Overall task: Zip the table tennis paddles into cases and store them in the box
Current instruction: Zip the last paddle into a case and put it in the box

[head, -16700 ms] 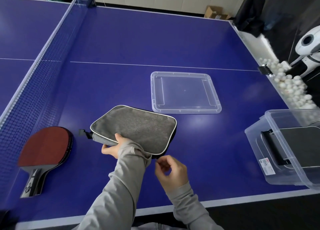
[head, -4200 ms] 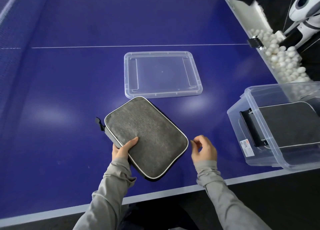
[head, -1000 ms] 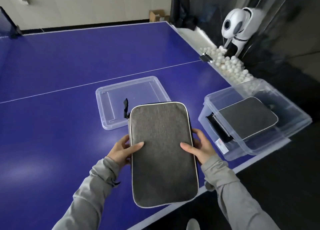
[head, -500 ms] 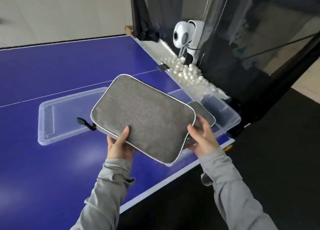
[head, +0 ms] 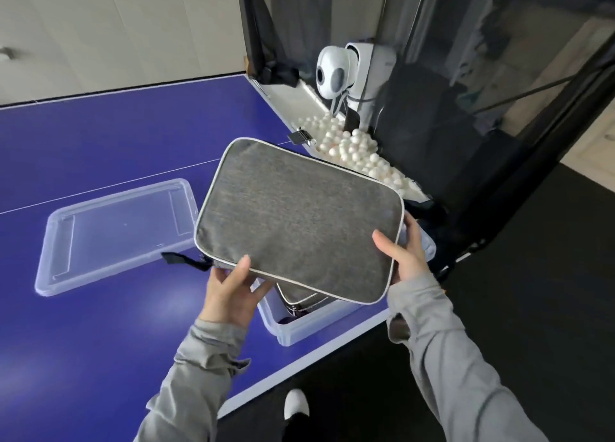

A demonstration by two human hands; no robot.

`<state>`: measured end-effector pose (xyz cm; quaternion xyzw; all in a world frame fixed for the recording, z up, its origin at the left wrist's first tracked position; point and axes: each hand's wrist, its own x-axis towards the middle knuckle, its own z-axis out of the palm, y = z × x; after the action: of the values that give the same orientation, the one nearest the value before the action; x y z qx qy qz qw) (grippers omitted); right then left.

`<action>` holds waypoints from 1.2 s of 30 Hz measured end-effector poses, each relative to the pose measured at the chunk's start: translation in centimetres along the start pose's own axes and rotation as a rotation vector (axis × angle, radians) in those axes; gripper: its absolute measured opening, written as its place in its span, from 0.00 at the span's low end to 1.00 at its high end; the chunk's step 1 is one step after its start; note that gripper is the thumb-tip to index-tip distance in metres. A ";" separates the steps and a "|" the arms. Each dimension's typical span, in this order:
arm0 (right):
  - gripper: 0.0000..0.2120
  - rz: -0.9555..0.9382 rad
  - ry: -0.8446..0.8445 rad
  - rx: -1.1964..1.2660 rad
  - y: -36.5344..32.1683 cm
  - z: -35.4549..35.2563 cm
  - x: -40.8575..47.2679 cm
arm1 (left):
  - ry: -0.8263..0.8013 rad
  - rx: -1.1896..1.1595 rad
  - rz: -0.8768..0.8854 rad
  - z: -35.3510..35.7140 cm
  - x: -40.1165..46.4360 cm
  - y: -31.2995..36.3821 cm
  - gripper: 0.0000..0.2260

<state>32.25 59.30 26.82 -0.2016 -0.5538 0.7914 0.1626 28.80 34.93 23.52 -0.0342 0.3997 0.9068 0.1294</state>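
Observation:
A grey zipped paddle case with pale piping hangs in the air above the clear plastic box at the table's right edge. My left hand grips its near left corner, thumb on top. My right hand holds the right end, thumb on top. A black strap sticks out at the case's left. Under the case, inside the box, the edge of another grey case shows; most of the box is hidden by the held case.
The box's clear lid lies flat on the blue table to the left. Several white balls fill a tray past the table's right side, beside a white ball machine and black netting.
Both hands have carried the case to the right, from in front of the box to over it. The box is now mostly covered by the case.

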 end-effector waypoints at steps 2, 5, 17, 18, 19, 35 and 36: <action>0.25 -0.002 -0.033 -0.045 -0.8 -1.4 2.2 | 0.013 -0.006 0.006 -1.3 1.8 1.1 0.19; 0.27 0.020 -0.102 -0.170 -1.8 -3.0 5.7 | 0.041 0.202 -0.024 -2.4 5.0 2.7 0.24; 0.24 0.130 -0.341 -0.404 -2.9 -4.7 16.5 | 0.147 0.496 -0.188 0.5 11.5 -0.7 0.34; 0.25 0.142 -0.363 -0.438 -2.7 -4.9 17.5 | 0.181 0.473 -0.196 0.5 11.5 -1.3 0.34; 0.25 0.145 -0.379 -0.471 -2.4 -5.0 18.1 | 0.208 0.460 -0.203 0.6 11.4 -1.7 0.34; 0.30 0.213 -0.450 -0.636 5.9 -6.5 22.7 | 0.581 0.555 -0.167 0.1 11.2 -9.8 0.36; 0.30 0.203 -0.447 -0.643 6.2 -6.5 22.8 | 0.598 0.559 -0.164 0.0 11.3 -10.1 0.35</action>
<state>15.56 73.43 15.89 -0.1188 -0.7720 0.6142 -0.1123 20.60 43.81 14.40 -0.2911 0.6464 0.7003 0.0837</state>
